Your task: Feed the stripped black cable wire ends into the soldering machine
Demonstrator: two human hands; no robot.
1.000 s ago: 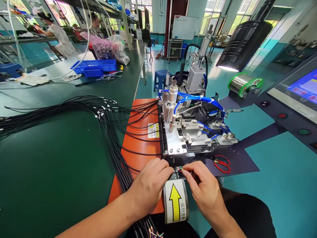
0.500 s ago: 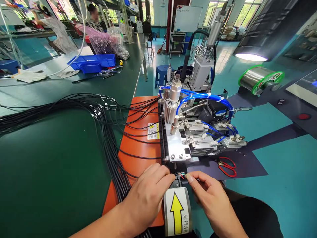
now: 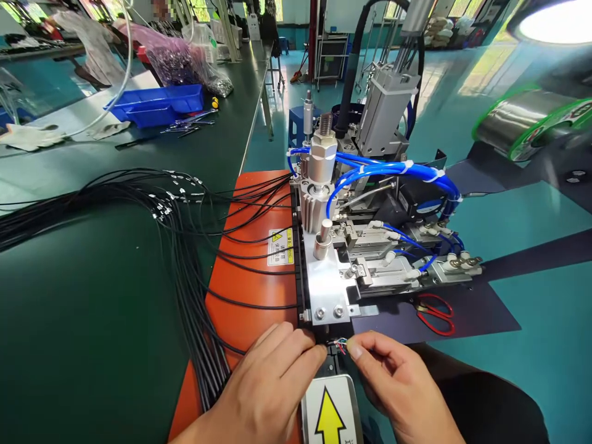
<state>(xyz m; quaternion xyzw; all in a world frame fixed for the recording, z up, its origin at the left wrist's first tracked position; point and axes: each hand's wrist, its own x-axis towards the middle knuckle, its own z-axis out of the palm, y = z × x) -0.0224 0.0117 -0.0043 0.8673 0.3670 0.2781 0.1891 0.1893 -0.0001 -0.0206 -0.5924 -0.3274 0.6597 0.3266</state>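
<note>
At the front end of the machine (image 3: 324,283), my left hand (image 3: 272,382) is closed over a black cable (image 3: 231,345), its thumb and fingertips mostly hiding the grip. From that cable's stripped end, thin coloured wires (image 3: 341,343) fan out to the right. My right hand (image 3: 398,376) pinches the tips of these wires between thumb and index finger. Both hands are just above a black track (image 3: 330,365), beyond a cover with a yellow arrow (image 3: 330,413). Other black cables run from the bundle (image 3: 189,320) across the orange plate (image 3: 250,280) into the machine's edge.
Red-handled scissors (image 3: 435,313) lie on the dark plate right of the machine. A solder wire spool (image 3: 527,126) and a bright lamp (image 3: 555,23) are at upper right. On the green table stand a blue tray (image 3: 157,105) and hand tools (image 3: 185,123). A person sits far back.
The view has tilted down and come nearer the machine, so things appear shifted. Both hands keep their hold on the cable and its wires, with little visible movement of their own.
</note>
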